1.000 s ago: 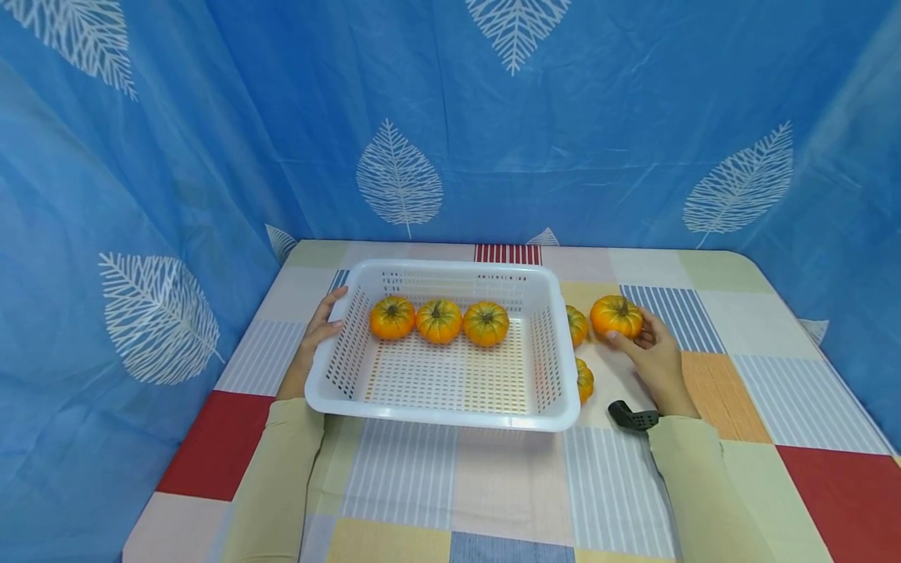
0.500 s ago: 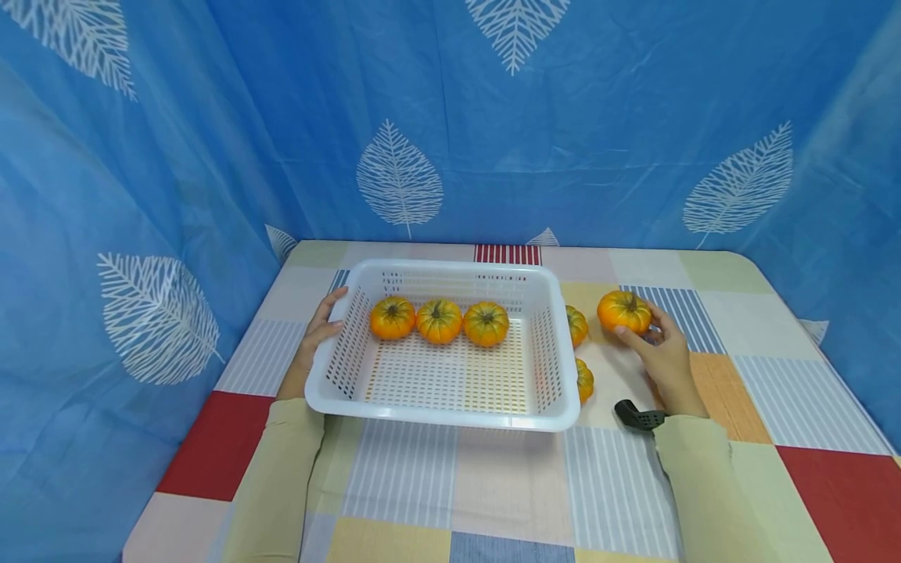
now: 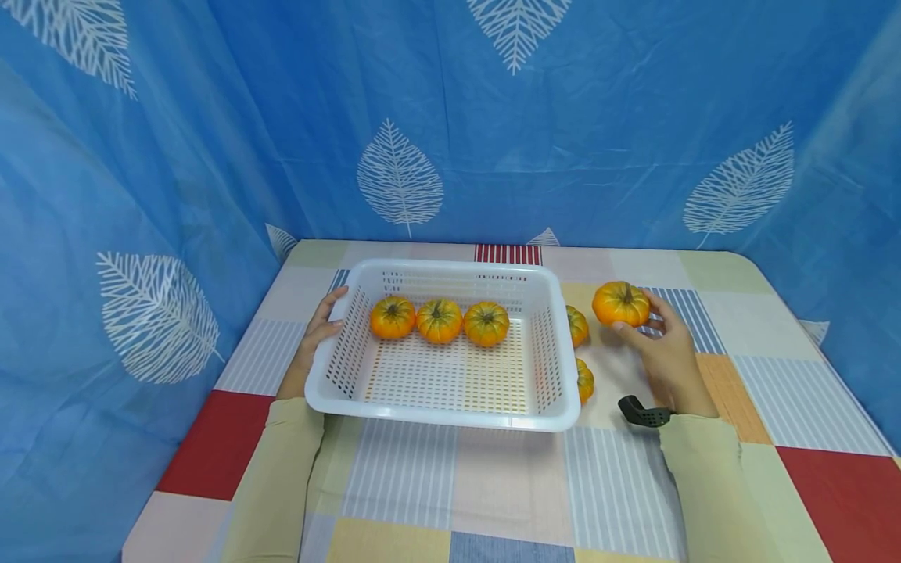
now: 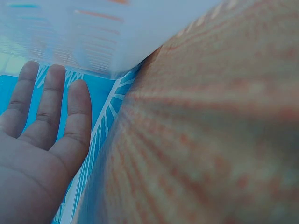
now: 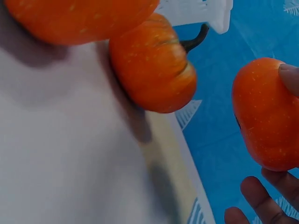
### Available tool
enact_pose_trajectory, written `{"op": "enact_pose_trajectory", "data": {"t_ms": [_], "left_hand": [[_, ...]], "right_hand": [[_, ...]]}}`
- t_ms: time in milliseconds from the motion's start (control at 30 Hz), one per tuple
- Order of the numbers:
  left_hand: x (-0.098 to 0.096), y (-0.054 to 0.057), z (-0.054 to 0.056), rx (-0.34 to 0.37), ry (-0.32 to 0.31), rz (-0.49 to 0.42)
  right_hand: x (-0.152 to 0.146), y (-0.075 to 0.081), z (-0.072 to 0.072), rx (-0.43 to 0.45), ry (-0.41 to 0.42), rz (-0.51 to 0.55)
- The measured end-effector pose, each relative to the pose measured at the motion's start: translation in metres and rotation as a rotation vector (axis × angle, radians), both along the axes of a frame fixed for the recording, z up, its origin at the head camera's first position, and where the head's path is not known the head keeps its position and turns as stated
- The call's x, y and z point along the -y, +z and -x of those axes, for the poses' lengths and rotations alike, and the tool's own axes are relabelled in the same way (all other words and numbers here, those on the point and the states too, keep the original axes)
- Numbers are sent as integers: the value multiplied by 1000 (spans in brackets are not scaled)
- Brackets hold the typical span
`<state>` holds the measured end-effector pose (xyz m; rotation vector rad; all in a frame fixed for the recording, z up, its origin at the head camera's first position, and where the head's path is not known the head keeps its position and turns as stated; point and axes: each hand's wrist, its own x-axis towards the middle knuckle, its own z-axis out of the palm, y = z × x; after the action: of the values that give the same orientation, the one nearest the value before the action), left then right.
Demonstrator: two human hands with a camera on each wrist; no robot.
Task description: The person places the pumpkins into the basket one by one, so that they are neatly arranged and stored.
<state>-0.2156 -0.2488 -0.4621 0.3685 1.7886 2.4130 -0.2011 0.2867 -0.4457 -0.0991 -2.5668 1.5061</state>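
My right hand holds a small orange pumpkin between thumb and fingers, raised off the tablecloth; the right wrist view shows this pumpkin with a thumb and fingertips on it. Against the left side of a white plastic basket rests my left hand; its visible fingers are fairly straight in the left wrist view. Inside the basket, a left pumpkin, a middle pumpkin and a right pumpkin form a row along the back.
Right of the basket, a farther pumpkin and a nearer pumpkin sit on the patchwork tablecloth, partly hidden by the basket wall. A blue leaf-patterned curtain hangs behind the table and along its sides.
My right hand has lifted the pumpkin from the tablecloth, first shifting right, then up and slightly back left. The left hand and basket stay in place.
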Motion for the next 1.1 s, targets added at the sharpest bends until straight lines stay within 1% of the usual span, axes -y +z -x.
{"op": "enact_pose_trajectory", "data": {"t_ms": [100, 267, 400, 567, 633, 867, 1100], "left_hand": [[0, 0, 0, -3, 5, 4], [1, 1, 0, -6, 2, 7], [1, 0, -1, 1, -3, -17], [2, -2, -1, -16, -25, -34], [2, -2, -1, -25, -27, -24], [1, -1, 0, -8, -24, -9], [3, -2, 0, -32, -32, -10]], "right_hand": [[1, 7, 0, -68, 25, -49], [5, 18, 0, -121, 59, -74], [8, 27, -5, -145, 90, -109], [13, 40, -11, -177, 122, -143], [15, 44, -13, -183, 134, -149], [21, 57, -20, -209, 179, -161], [30, 66, -23, -223, 257, -170]]}}
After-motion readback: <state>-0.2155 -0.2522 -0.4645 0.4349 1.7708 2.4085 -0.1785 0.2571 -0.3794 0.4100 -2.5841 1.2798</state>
